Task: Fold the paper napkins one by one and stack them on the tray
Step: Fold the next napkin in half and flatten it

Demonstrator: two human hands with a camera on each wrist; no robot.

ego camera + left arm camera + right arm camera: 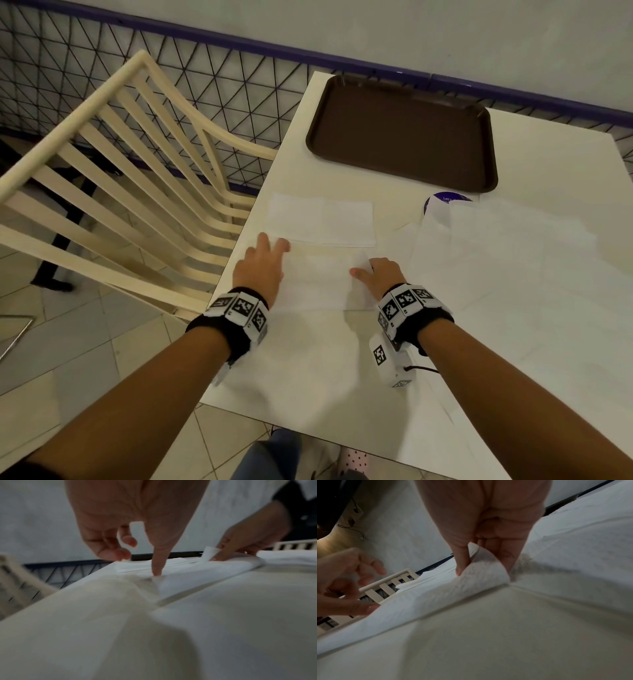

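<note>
White bench point(342, 377), set against a dark mesh railing point(137, 68) and pale wall; cream slatted chair point(120, 171) at its left side.

Item 1: paper napkin in work point(318, 281). It lies flat on the bench between the two hands, long axis running left to right across the person. Its right end is lifted and curled over, as seen in the right wrist view point(481, 574); the remainder is still flat.

Item 2: right hand point(380, 274). It is placed at the napkin's right end, thumb and fingers pinching the raised corner, wrist low over the bench. This is the nearer hand to the free edge, so the coming fold is judged to travel leftward along the long axis, toward the left hand.

Item 3: left hand point(260, 267). It is placed at the napkin's left end, fingers spread; one straight fingertip point(157, 573) is pressed down on the paper as an anchor, the others loosely curled and holding nothing.

Item 4: folded napkin point(322, 221), resting on the bench just beyond the one in work, not yet on the tray.

Item 5: brown tray point(479, 178), at the far side of the bench, well beyond both hands; nothing is seen on it.

Item 6: unfolded napkins point(507, 246), spread to the right, partly covering a purple round object point(442, 198).
</note>
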